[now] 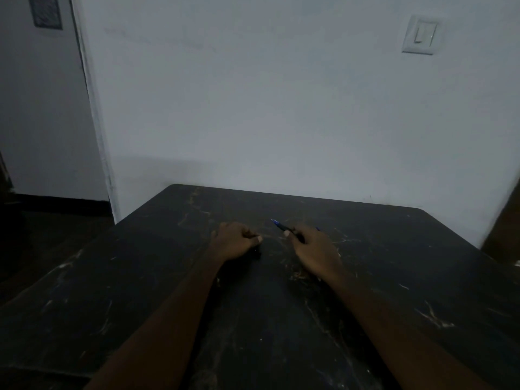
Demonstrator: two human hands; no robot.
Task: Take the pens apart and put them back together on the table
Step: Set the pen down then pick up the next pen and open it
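Observation:
My right hand (313, 250) rests on the dark scratched table (140, 277) and grips a blue pen (280, 225). The pen's tip points up and to the left, past my thumb. A little to the left, my left hand (235, 242) is curled into a fist on the table. A small dark piece (256, 253) shows under its thumb side. What that piece is cannot be made out in the dim light. The two hands are apart, with a gap of bare table between them.
A white wall stands right behind the table's far edge. A light switch (420, 35) is high on the right. A doorway and dark floor lie to the left. A brown object (503, 232) shows at the right edge.

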